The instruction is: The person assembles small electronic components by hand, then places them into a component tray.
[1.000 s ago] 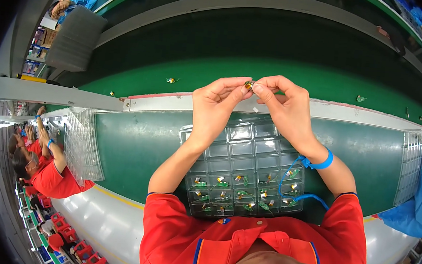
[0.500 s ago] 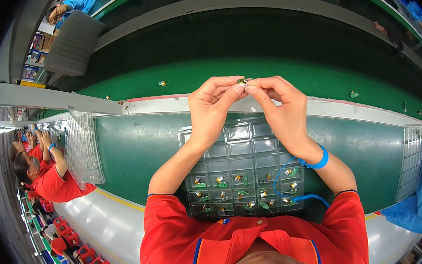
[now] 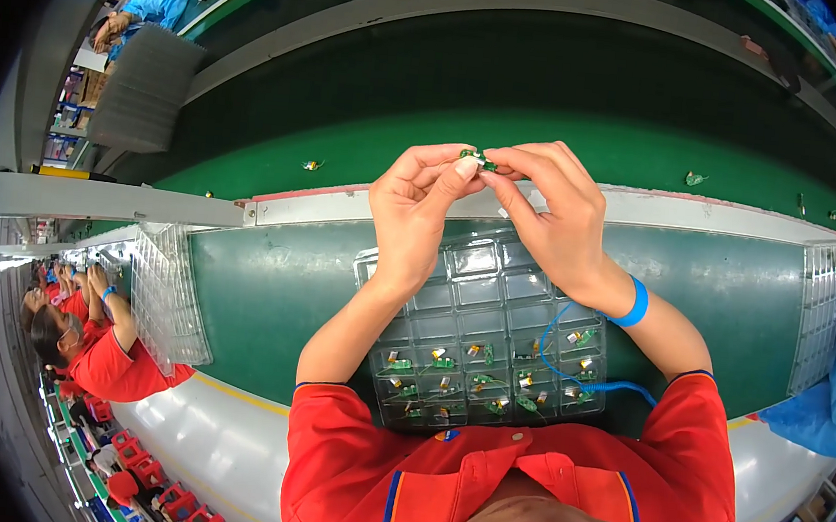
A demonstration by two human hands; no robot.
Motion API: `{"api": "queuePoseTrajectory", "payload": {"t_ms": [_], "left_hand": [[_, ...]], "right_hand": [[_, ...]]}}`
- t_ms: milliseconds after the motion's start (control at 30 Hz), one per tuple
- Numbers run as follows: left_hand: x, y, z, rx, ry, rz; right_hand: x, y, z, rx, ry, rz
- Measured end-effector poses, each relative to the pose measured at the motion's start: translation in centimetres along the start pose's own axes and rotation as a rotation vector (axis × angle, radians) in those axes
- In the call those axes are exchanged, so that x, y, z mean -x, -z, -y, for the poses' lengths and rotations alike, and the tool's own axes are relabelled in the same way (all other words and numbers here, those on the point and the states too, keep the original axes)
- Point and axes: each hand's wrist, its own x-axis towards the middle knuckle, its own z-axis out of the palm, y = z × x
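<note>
A small green circuit board (image 3: 478, 156) with a shiny part on it is held up between my two hands, above the pale rail of the bench. My left hand (image 3: 413, 206) pinches it between thumb and fingers. From the other side, my right hand (image 3: 563, 214) has its index finger and thumb at the board's edge. The fingers hide part of the board. Below my wrists lies a clear compartment tray (image 3: 476, 294); its nearer cells hold several small green boards (image 3: 482, 378) with wires and whitish-yellow parts. A blue wrist strap (image 3: 639, 302) with a coiled cord circles my right wrist.
Beyond the rail runs a green conveyor belt (image 3: 349, 141) bearing scattered small boards (image 3: 695, 179). Clear trays stand at left (image 3: 168, 294) and right (image 3: 817, 316). A person in red (image 3: 121, 364) works at left, another in blue (image 3: 829, 396) at right.
The board has turned and shows more between my fingertips. My right fingers have opened a little, thumb lower. The boards on the belt have shifted slightly left.
</note>
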Motion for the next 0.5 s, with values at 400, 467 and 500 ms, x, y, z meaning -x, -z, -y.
{"api": "queuePoseTrajectory", "payload": {"t_ms": [400,467,500], "left_hand": [[-0.1,0.7,-0.4,-0.043,0.002,0.11],[-0.3,1.2,-0.5,-0.022,0.027,0.14],[-0.4,1.3,-0.5,-0.002,0.054,0.171]], "right_hand": [[-0.7,0.7,0.0,-0.266,-0.204,0.134],[-1.0,1.1,0.3,-0.379,-0.42,0.244],[-1.1,1.3,0.4,-0.379,-0.42,0.244]]}}
